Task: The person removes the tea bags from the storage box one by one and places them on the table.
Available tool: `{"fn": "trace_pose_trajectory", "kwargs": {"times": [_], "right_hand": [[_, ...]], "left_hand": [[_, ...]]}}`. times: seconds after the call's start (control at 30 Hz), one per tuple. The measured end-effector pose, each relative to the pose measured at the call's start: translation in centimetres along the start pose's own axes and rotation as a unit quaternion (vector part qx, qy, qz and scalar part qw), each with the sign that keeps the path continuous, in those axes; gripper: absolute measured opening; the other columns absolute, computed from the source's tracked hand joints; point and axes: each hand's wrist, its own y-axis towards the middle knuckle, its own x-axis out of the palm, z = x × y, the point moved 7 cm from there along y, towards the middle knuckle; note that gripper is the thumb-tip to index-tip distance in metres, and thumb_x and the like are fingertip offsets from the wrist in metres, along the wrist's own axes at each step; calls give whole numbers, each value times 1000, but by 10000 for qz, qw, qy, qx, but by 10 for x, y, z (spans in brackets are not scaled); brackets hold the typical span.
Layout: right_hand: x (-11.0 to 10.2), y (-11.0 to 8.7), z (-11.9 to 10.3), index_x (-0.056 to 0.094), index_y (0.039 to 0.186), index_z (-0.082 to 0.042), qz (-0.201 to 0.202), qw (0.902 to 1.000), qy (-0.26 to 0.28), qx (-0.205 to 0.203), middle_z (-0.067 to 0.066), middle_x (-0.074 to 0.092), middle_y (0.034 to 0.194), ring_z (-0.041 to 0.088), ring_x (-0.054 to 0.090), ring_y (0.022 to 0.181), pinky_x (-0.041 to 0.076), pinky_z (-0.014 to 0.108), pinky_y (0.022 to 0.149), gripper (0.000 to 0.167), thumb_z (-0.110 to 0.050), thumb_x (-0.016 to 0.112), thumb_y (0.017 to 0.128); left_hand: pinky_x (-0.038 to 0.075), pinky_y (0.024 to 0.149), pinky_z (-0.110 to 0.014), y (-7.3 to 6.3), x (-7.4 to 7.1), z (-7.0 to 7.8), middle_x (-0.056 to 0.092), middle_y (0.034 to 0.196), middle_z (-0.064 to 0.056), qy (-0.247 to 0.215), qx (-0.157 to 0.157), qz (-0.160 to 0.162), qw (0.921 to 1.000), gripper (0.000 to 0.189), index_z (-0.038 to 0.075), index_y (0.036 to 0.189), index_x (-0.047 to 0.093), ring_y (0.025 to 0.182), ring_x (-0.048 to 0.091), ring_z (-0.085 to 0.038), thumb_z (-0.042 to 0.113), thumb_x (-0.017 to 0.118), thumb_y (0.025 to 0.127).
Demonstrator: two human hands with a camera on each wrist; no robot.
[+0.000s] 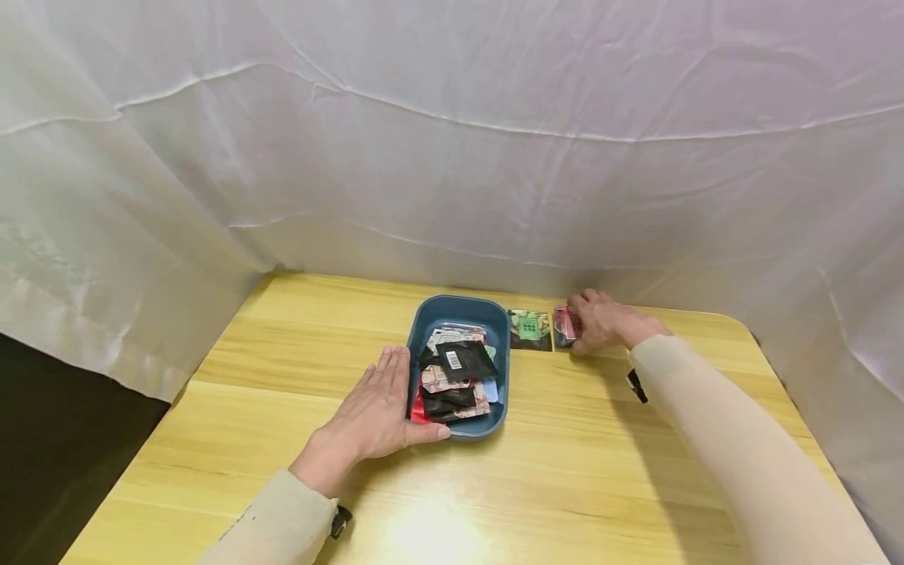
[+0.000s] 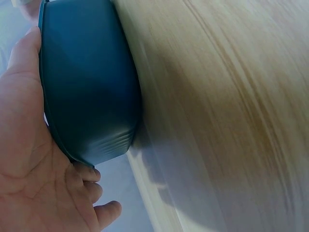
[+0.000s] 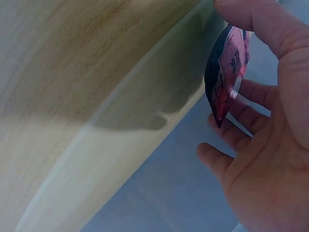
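My left hand [image 1: 377,404] lies with straight fingers along the left wall of a dark blue plastic bin [image 1: 497,428], its thumb at the near rim. In the left wrist view the palm [image 2: 38,188] rests against the bin's rim. Inside the bin is a loose pile of small sachets, a black one with a barcode label [image 1: 466,361] on top. My right hand [image 1: 600,322] holds a red and black sachet [image 1: 563,323] between thumb and fingers, low at the table's back. A green and black sachet [image 1: 530,329] lies between it and the bin.
The pale wooden table [image 1: 565,479] carries the bin near its back edge. A white cloth curtain [image 1: 452,173] hangs close behind that edge and round both sides. A dark area [image 1: 63,439] shows beyond the table's left edge.
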Motion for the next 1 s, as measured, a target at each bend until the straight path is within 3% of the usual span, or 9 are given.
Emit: {"fn": "trace_pose_trajectory", "kwargs": {"times": [0.47,0.83,1.0], "right_hand": [[11,3,1,38,156,6,-241,9996,162,-52,34,45,149,55,43,139,41,69,115,100,-30,87,77],[16,6,2,30,162,3,-483,9986,172,122,36,30,164,61,27,150,30,72,120,106,-36,86,82],[10,0,-2,25,162,8,-271,9988,393,130,38,23,166,61,21,152,22,71,124,105,-30,84,85]], "left_hand": [[16,132,-53,-3,1,-1,7,176,-21,44,-44,-38,10000,144,-3,168,6,164,4,-35,95,59,76],[15,133,-53,-4,1,-2,6,176,-20,34,-80,-44,10000,144,-2,168,5,165,3,-34,95,58,76],[14,133,-52,-3,3,1,4,176,-20,-10,-68,-74,9999,144,-2,168,4,164,2,-34,95,58,76]]}}
